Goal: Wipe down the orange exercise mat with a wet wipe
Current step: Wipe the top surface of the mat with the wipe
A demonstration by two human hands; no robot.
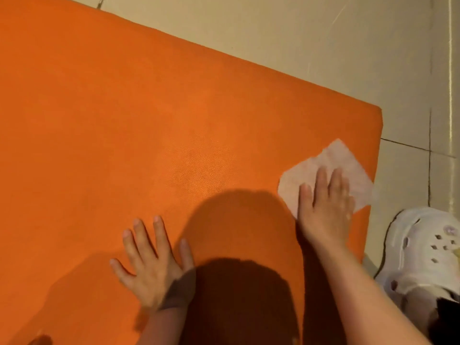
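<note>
The orange exercise mat fills most of the view, its far edge running diagonally from upper left to a rounded corner at the right. A pale wet wipe lies spread flat near that right corner. My right hand presses flat on the wipe with straight fingers, covering its near half. My left hand rests flat on the bare mat at lower centre, fingers spread. A dark shadow of my head and arms falls across the mat between the two hands.
Beige floor tiles surround the mat at the top and right. A white perforated clog on a foot stands on the tiles just right of the mat's edge, close to my right forearm.
</note>
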